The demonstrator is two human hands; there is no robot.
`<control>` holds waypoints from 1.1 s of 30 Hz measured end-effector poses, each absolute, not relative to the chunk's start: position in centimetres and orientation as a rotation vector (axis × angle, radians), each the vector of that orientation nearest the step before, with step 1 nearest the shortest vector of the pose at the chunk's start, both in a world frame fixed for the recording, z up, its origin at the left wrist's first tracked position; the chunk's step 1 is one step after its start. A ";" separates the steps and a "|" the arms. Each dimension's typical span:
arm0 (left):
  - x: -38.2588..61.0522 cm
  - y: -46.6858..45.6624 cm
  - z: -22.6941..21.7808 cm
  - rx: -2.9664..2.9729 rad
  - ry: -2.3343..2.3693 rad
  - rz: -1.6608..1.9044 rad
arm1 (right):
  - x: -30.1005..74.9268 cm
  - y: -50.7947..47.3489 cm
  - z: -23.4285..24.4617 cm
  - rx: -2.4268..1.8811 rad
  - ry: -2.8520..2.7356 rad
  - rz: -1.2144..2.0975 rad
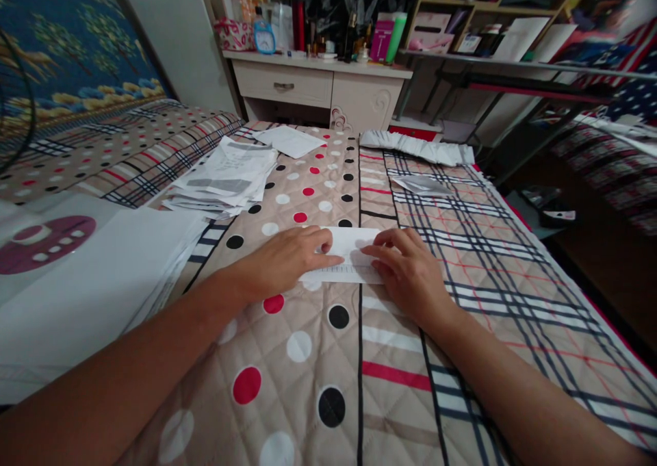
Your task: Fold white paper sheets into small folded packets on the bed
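Lying at the left edge of the bed (318,356), a pile of big white sheets (92,295) covers the quilt there. Further in, toward the far left corner, a loose stack of printed papers (226,178) spreads out. One single sheet (290,141) lies just beyond it, near the far edge.

In the middle of the bed the left hand (287,257) lies flat and open, palm down. Its fingers are stretched and press on the left end of a folded white paper (352,247). It grips nothing; it only presses.

The folded paper rests on the quilt where the dotted part meets the checked part, between both hands. The right hand (408,271) touches the right end of it with bent fingers, the fingertips down on the paper. This hand is half open and does not close around anything that I can see.

Right of the hands, toward the far edge, a small grey paper (421,184) lies on the checked part, well apart from the folded paper. A long pleated white strip (415,148) lies along the far edge of the bed. Beyond the far right corner a shelf (487,61) carries boxes and papers.
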State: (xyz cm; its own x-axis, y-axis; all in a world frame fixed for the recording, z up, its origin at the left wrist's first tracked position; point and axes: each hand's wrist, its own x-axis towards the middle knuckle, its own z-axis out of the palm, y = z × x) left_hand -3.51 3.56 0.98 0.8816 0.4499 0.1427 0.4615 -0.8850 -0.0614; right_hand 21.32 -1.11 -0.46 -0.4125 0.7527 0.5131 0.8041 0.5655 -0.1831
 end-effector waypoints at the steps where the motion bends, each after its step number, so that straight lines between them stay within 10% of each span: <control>1: -3.5 3.5 0.9 -2.961 -0.728 -0.169 | 21.2 -1.2 -0.5 -1.190 -2.307 -0.110; 23: -0.8 -1.8 4.0 -2.738 -1.234 0.208 | 16.6 -5.5 1.8 -1.840 -2.694 -0.262; 33: 0.2 -1.4 3.4 -2.632 -1.344 0.056 | 20.2 -3.3 0.2 -1.483 -2.373 -0.239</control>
